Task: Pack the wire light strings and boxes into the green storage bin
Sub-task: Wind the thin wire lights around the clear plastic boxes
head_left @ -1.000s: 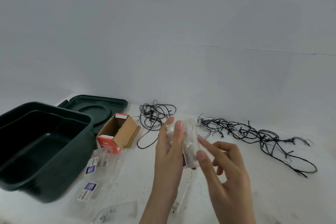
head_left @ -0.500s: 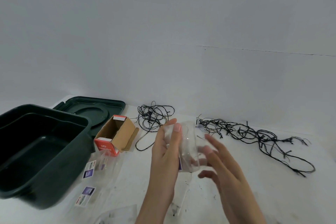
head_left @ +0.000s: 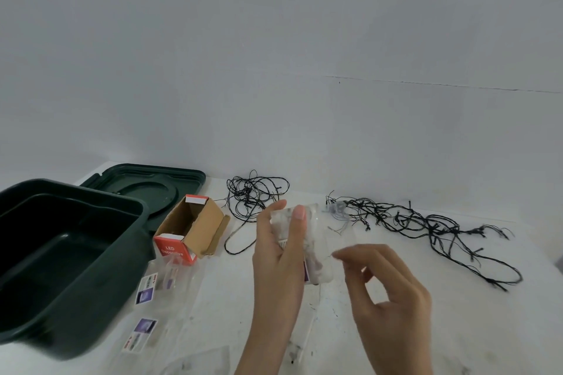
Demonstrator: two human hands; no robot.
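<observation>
My left hand (head_left: 277,268) grips a clear plastic packet (head_left: 318,250) with a pale light string inside, held upright above the table. My right hand (head_left: 390,295) hovers just right of the packet with its fingers loosely curled, and I see nothing between them. The dark green storage bin (head_left: 134,207) stands open at the left and looks empty. An open cardboard box (head_left: 201,228) with a red end lies beside it. One small tangle of black wire lights (head_left: 256,195) lies behind the packet. A longer black wire string (head_left: 426,225) stretches to the right.
The bin's green lid (head_left: 158,183) lies flat behind the bin, against the white wall. Two clear labelled packets (head_left: 146,286) (head_left: 140,335) lie on the white table in front of the box. Another clear bag (head_left: 198,362) lies at the near edge.
My right hand has drawn back from the packet, to the right and toward me, and its fingers have curled. My left hand keeps hold of the packet.
</observation>
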